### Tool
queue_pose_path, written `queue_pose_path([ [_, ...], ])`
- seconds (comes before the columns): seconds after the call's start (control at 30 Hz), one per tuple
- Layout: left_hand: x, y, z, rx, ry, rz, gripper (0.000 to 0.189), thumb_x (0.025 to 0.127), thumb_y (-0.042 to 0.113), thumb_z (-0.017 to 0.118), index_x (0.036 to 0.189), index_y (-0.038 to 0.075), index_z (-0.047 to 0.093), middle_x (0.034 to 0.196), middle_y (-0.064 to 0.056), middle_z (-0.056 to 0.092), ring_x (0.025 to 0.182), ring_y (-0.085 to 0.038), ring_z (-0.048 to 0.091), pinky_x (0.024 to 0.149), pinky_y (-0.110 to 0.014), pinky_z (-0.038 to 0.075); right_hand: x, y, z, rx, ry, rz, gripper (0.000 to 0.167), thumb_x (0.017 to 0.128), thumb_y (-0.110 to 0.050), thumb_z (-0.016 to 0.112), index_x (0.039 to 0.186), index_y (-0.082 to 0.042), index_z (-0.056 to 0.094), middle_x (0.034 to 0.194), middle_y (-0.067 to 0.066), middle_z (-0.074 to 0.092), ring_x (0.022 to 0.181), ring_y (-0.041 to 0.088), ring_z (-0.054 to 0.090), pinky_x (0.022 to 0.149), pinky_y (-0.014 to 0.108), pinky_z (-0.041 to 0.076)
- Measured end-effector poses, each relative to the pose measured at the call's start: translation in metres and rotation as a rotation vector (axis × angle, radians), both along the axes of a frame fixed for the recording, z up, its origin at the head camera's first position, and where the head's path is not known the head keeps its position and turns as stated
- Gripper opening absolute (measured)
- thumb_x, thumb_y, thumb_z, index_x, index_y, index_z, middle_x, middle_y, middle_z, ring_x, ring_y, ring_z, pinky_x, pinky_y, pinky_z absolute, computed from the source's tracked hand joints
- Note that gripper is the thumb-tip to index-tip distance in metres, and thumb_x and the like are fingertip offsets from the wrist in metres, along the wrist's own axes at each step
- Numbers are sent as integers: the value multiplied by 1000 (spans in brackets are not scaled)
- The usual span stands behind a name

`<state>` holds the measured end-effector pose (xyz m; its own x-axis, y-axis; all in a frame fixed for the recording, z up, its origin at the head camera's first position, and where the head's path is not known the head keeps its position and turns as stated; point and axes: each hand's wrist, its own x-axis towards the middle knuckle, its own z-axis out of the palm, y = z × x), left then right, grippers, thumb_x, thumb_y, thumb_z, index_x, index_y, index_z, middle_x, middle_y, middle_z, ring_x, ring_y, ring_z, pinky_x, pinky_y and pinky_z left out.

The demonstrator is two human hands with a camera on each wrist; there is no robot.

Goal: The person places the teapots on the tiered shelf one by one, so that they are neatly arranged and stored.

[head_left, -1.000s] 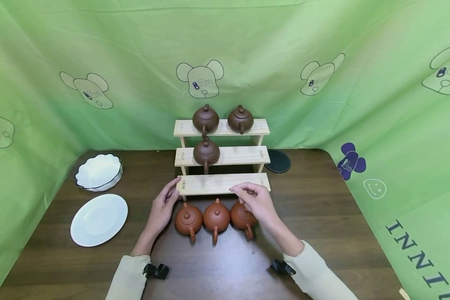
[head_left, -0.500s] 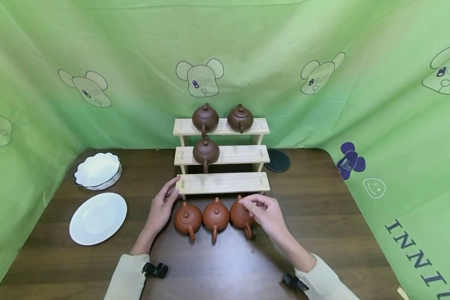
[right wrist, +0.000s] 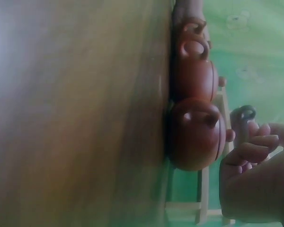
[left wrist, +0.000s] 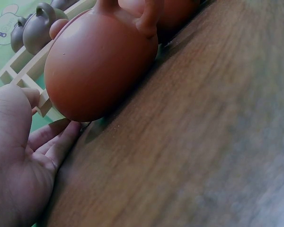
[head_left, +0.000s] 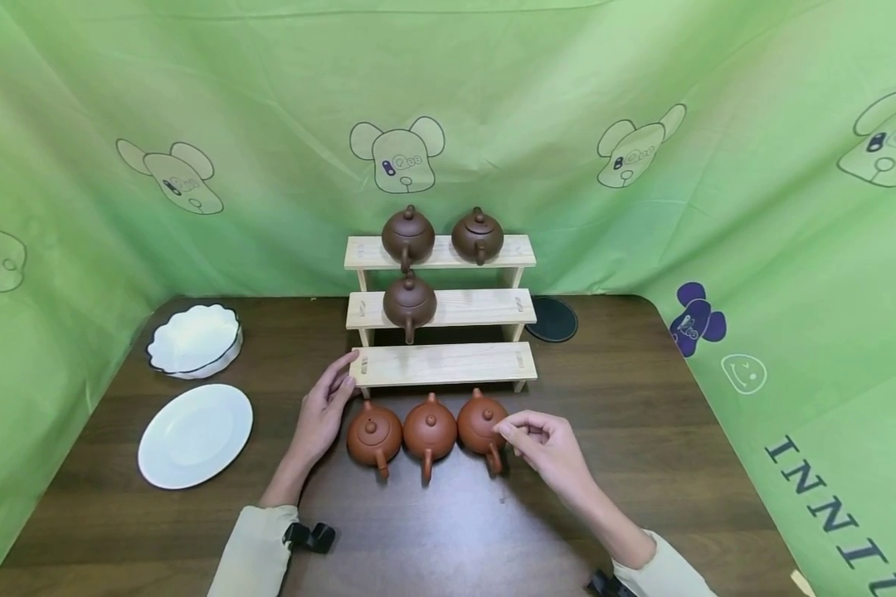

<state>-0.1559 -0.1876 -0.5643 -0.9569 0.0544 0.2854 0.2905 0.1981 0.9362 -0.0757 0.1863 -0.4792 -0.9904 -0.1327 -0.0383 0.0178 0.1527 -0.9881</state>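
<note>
My left hand (head_left: pixel 319 419) rests at the left end of the bottom plank of a pale wooden three-tier stand (head_left: pixel 448 365), its fingertips touching that end. In front of the stand, reddish-brown clay teapots stand in a row: a left one (head_left: pixel 373 435), a middle one (head_left: pixel 429 431) and a right one (head_left: pixel 481 421). Their handles point towards me. My right hand (head_left: pixel 548 448) is just right of the right teapot, fingers loosely bent and holding nothing. In the right wrist view its fingertips (right wrist: pixel 260 139) are near that teapot's lid knob; contact is unclear.
Dark brown teapots stand on the stand: a left one (head_left: pixel 408 236) and a right one (head_left: pixel 478 235) on top, another (head_left: pixel 410 303) on the middle tier. A white scalloped bowl (head_left: pixel 194 342) and white plate (head_left: pixel 196 436) lie left. A dark round mat (head_left: pixel 552 320) lies right.
My right hand has drawn back from the bottom plank's front edge, towards me and to the right, uncovering the right reddish teapot. The left hand stays at the stand's left end.
</note>
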Motion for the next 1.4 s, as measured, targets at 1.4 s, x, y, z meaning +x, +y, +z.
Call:
queue_pose_path([
  [1.4, 4, 3, 7, 7, -6, 6, 44, 118, 27, 58, 161, 18, 60, 150, -21, 68, 121, -6, 71, 99, -14, 57, 12, 6, -31, -72, -304, 354, 37, 111, -18, 68, 131, 12, 71, 80, -5, 63, 56, -1, 42, 48, 13, 34],
])
